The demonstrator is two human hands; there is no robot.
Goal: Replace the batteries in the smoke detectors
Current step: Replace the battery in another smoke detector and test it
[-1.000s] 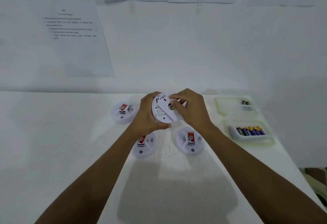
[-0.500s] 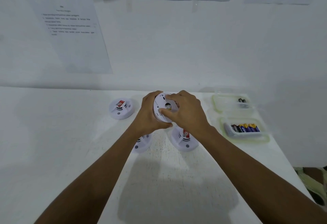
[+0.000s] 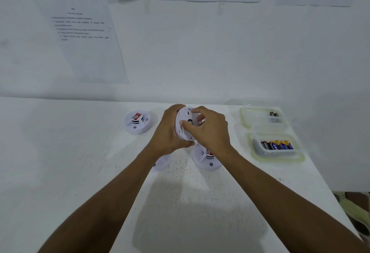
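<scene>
White plastic is what the held smoke detector (image 3: pixel 185 126) is made of. In the head view, it is held up above the white table (image 3: pixel 80 152) and tipped on its edge. Its flat back is turned toward the right hand (image 3: pixel 210 130).

The detector's rim is gripped by the left hand (image 3: pixel 170 132). The fingers are curled over the far edge and the thumb is tucked under the near edge. The back of the detector is grasped by the right hand, with bent fingers on the far part and the thumb pressed near the middle. A small dark spot is seen between that thumb and the fingers, but what it is cannot be told.

Three more detectors are laid on the table. The left detector (image 3: pixel 137 121) is set well apart from the left hand, face up, with a red label on top. The middle detector (image 3: pixel 162 163) is mostly hidden under the left wrist. The right detector (image 3: pixel 207 160) is partly hidden just under the right wrist.

Two clear boxes are placed to the right of the right hand. A row of batteries (image 3: pixel 277 145) is kept in the near box (image 3: pixel 280 158). Two small dark batteries (image 3: pixel 274 114) are seen in the far box (image 3: pixel 245 116), at its far corner.

Printed papers (image 3: pixel 84 38) are stuck on the wall beyond both hands.
</scene>
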